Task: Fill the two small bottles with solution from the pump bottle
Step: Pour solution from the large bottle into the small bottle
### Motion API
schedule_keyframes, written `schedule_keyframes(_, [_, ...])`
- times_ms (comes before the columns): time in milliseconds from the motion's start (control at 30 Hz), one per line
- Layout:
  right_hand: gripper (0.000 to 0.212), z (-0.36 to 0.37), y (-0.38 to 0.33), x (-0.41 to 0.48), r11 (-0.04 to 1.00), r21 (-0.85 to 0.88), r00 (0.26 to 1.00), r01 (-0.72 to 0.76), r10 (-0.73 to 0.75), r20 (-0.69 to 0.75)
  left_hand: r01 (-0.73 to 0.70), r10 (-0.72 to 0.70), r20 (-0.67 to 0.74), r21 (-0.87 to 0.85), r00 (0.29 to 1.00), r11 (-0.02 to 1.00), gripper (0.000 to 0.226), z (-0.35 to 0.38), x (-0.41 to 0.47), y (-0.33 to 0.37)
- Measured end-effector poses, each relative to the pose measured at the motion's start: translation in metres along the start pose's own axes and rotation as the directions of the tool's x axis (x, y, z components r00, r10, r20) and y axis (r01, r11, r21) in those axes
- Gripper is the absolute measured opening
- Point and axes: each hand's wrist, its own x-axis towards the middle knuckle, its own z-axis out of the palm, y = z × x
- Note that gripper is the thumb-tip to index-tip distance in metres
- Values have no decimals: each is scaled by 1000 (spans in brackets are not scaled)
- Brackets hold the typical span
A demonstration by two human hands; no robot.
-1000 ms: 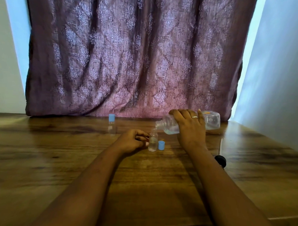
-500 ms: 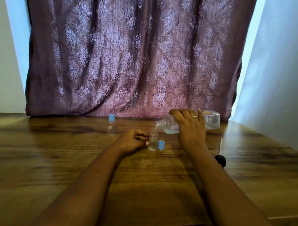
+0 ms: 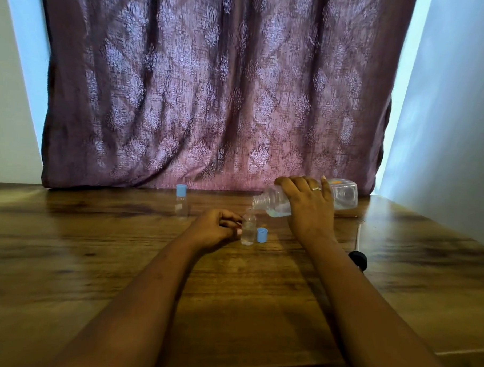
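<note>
My right hand (image 3: 307,207) grips the clear pump bottle (image 3: 343,196), its pump taken off, tipped on its side. The bottle's open neck hangs just above a small clear bottle (image 3: 248,228) that stands uncapped on the wooden table (image 3: 121,261). My left hand (image 3: 216,228) holds that small bottle by its left side with the fingertips. Its blue cap (image 3: 261,235) sits on the table right beside it. A second small bottle (image 3: 181,200) with a blue cap on stands farther back to the left, near the curtain.
The black pump head (image 3: 358,260) with its white tube (image 3: 358,235) lies on the table to the right of my right forearm. A purple patterned curtain (image 3: 211,93) hangs behind the table. A wall stands close on the right.
Almost nothing has moved. The pump bottle stays tipped over the small bottle, its far end raised very slightly.
</note>
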Motion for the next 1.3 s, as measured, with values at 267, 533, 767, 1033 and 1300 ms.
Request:
schedule_keyframes(267, [51,-1,-1,0,1000,1,1000,0,0,6,-15,15,8,6,1000,1000,27,2,-5,5])
schedule_keyframes(533, [49,-2,-2,-1,1000,8,1000,-2,2,3,-25,24,10,19,1000,1000,27,1,-6,6])
schedule_keyframes(767, [52,-1,-1,-1,1000,5,1000,-1,1,-4,-3,3,5,14,1000,1000,27,1,-5,6])
schedule_keyframes(1033, [48,1,0,1,1000,9,1000,-2,2,-5,-12,12,9,10,1000,1000,26,2,-6,7])
schedule_keyframes(1300, [49,1,0,0,1000,-5,1000,-1,1,-5,7,-7,9,-17,1000,1000,25,3,-8,10])
